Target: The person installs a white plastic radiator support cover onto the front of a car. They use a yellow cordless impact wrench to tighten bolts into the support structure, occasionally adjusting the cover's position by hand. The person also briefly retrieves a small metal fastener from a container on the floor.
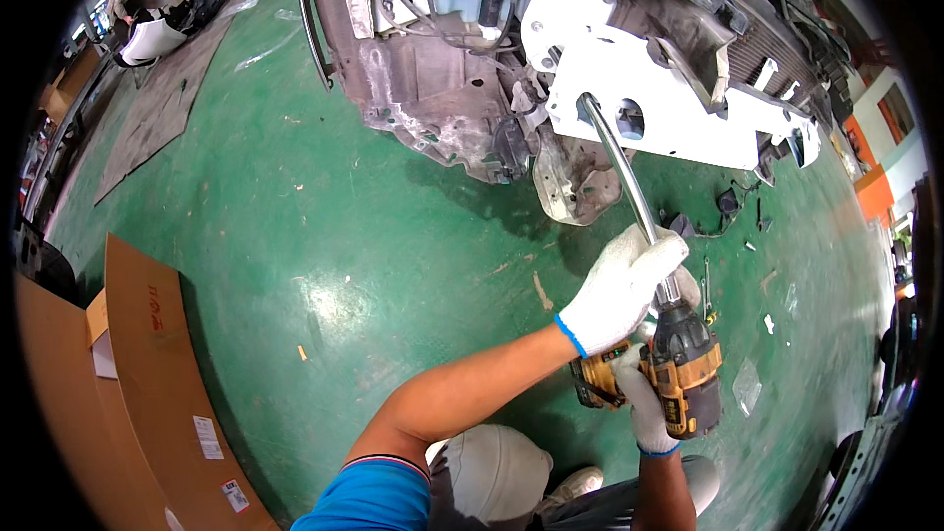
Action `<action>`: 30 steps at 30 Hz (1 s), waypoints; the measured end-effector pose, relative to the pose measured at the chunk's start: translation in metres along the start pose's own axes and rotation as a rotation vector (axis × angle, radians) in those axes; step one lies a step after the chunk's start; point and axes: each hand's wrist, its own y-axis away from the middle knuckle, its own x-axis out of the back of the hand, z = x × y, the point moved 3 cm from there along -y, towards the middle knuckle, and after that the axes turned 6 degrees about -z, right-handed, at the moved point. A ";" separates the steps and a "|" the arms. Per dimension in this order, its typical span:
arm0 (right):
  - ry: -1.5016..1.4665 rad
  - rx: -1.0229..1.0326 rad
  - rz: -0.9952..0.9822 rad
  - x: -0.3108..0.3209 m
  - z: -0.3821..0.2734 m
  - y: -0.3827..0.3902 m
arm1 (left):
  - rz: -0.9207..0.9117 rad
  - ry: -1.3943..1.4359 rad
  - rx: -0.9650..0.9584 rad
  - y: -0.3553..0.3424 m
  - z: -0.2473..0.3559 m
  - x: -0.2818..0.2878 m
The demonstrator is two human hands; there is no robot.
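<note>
My left hand (pixel 624 285), in a white glove with a blue cuff, wraps round the lower end of a long shiny extension bar (pixel 624 167). Below it, my gloved right hand (pixel 646 408) grips the handle of a yellow and black impact driver (pixel 685 359). The bar runs from the driver's nose up to a hole in a white metal crossmember (pixel 703 128) on the front of a stripped car. What the bar's tip engages is hidden inside that hole. A white bracket plate (pixel 565 15) stands at the crossmember's left end.
An open cardboard box (pixel 157 374) is at the left. Bare body panels (pixel 403 88) and a loose-hanging bracket (pixel 575 187) flank the work. A wrench (pixel 707 285) and small scraps lie on the green floor (pixel 324 236). Another person (pixel 138 0) is far left, by a white part.
</note>
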 end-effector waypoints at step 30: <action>-0.086 0.054 0.051 -0.024 -0.014 -0.058 | 0.125 0.182 -0.104 -0.043 0.028 0.032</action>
